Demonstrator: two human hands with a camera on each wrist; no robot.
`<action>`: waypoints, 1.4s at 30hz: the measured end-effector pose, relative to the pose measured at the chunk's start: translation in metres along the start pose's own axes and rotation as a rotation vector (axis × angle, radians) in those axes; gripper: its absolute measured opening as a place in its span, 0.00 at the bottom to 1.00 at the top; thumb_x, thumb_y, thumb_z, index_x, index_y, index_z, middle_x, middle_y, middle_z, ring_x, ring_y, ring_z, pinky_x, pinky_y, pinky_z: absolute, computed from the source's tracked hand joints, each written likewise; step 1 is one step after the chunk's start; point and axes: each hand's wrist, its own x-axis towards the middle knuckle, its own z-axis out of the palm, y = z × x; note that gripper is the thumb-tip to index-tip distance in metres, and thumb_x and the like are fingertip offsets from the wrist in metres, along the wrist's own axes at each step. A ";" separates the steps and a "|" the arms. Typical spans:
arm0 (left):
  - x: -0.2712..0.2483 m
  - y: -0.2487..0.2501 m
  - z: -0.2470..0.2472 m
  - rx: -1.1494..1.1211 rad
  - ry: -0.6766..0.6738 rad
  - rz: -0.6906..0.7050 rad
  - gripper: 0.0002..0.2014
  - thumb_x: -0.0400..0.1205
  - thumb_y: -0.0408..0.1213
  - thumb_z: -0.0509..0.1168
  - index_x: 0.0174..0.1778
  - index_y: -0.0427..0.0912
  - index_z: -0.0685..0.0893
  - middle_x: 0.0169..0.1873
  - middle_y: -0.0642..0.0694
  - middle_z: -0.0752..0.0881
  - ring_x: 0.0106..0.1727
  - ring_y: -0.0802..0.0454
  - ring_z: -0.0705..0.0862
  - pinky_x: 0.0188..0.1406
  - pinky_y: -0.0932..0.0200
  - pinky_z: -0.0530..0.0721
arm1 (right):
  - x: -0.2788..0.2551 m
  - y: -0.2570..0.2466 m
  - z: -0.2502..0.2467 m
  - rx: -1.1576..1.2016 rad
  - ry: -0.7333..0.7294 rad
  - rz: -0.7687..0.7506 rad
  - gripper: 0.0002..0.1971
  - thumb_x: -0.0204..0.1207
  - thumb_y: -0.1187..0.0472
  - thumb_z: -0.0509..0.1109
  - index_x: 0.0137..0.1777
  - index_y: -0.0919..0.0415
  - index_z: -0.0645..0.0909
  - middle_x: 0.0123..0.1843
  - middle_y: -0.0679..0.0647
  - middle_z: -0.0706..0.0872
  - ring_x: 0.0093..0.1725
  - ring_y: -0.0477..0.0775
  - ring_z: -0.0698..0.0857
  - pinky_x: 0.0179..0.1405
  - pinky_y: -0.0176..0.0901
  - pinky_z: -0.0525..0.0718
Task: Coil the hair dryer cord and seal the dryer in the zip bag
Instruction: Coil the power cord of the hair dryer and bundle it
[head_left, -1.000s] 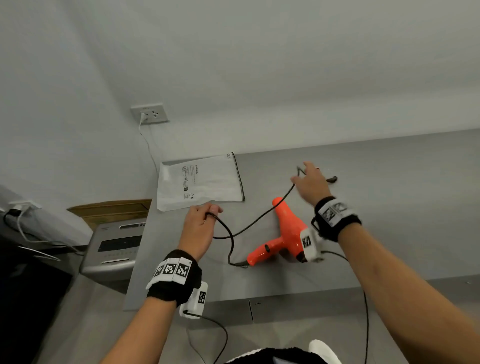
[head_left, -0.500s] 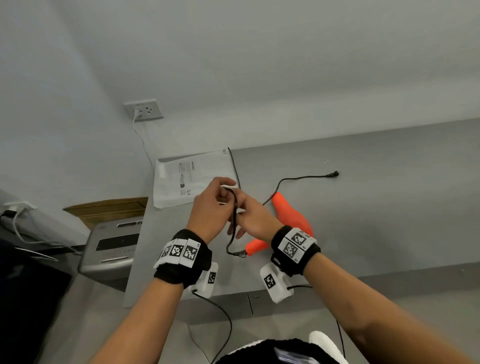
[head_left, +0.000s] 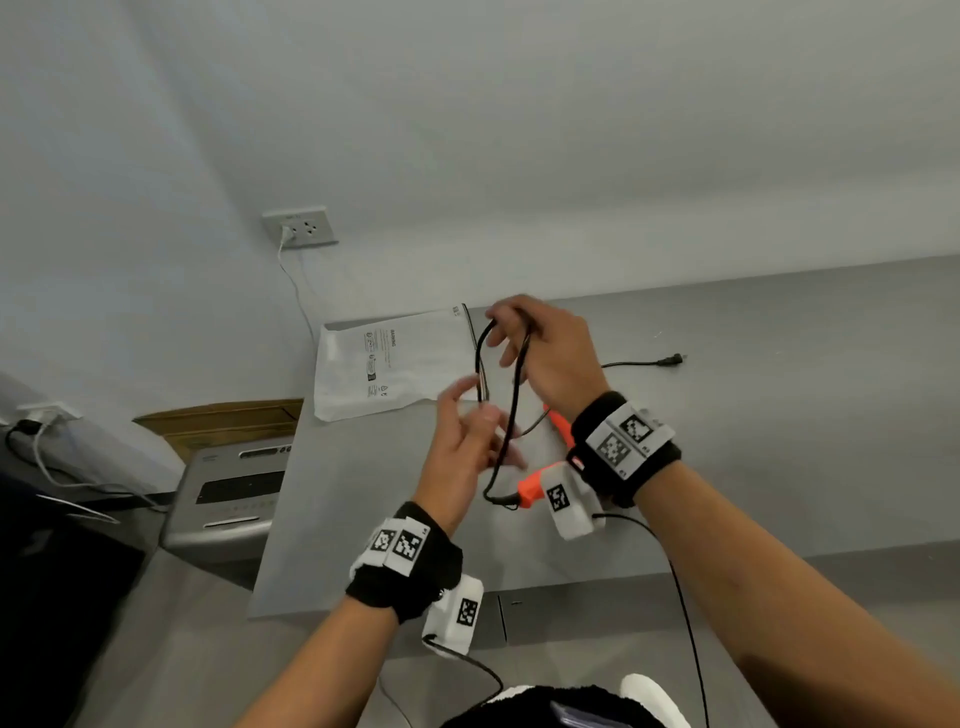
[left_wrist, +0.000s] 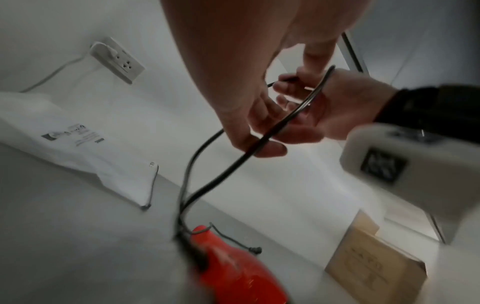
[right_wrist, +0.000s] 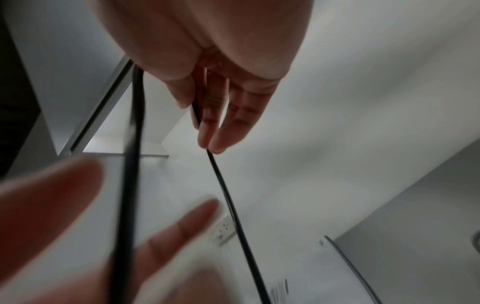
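My right hand is raised above the grey table, fingers curled over the top of a hanging loop of thin black cord — my left hand sits just below with fingers loosely spread, the cord running across them. The cord drops to the handle of the orange plastic hair dryer lying near the table's front edge; its plug rests toward the back. The white printed zip bag lies flat at the back-left corner.
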 end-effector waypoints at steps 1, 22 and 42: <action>-0.004 -0.007 0.000 0.108 -0.062 -0.008 0.16 0.86 0.45 0.61 0.69 0.47 0.75 0.35 0.40 0.85 0.32 0.44 0.83 0.45 0.41 0.85 | 0.007 -0.006 -0.008 0.004 0.044 -0.013 0.09 0.86 0.62 0.65 0.51 0.59 0.88 0.40 0.59 0.91 0.31 0.50 0.84 0.23 0.43 0.82; 0.043 0.052 -0.001 -0.006 0.038 0.118 0.17 0.93 0.40 0.53 0.44 0.37 0.81 0.22 0.50 0.65 0.22 0.55 0.59 0.21 0.61 0.54 | -0.011 0.068 -0.042 -0.477 -0.223 0.178 0.11 0.84 0.59 0.68 0.41 0.56 0.87 0.44 0.55 0.89 0.47 0.56 0.86 0.52 0.48 0.79; 0.049 0.055 -0.007 0.205 -0.117 0.064 0.18 0.91 0.53 0.51 0.77 0.70 0.70 0.58 0.44 0.90 0.51 0.44 0.93 0.56 0.43 0.88 | -0.062 -0.003 -0.021 -0.983 -0.699 -0.385 0.18 0.88 0.47 0.52 0.52 0.57 0.79 0.30 0.53 0.82 0.26 0.58 0.82 0.31 0.55 0.86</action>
